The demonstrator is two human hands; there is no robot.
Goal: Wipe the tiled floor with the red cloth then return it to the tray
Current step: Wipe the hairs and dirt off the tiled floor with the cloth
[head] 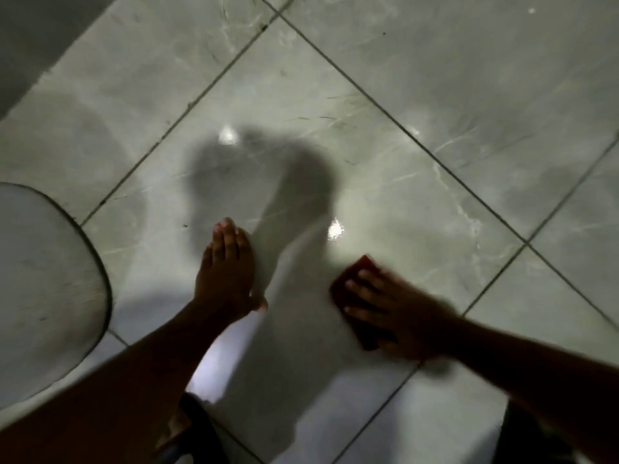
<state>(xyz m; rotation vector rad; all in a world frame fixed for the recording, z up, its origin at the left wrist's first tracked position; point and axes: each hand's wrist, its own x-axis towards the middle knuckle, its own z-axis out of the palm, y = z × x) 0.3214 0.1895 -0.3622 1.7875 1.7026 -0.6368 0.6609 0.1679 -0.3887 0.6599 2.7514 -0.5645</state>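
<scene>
The red cloth [360, 271] lies flat on the glossy grey tiled floor [418, 112], right of centre. My right hand [395, 309] presses down on it with fingers spread; the hand is blurred. Most of the cloth is hidden under that hand. My left hand [226, 269] rests flat on the tile to the left, fingers together and pointing away from me, holding nothing. A white tray [43, 289] with a rounded dark rim sits at the left edge.
Dark grout lines cross the floor diagonally. A darker strip, a wall or step [40, 31], fills the top left corner. Bright light spots reflect off the tile, and the shadow of my head and arm falls between the hands.
</scene>
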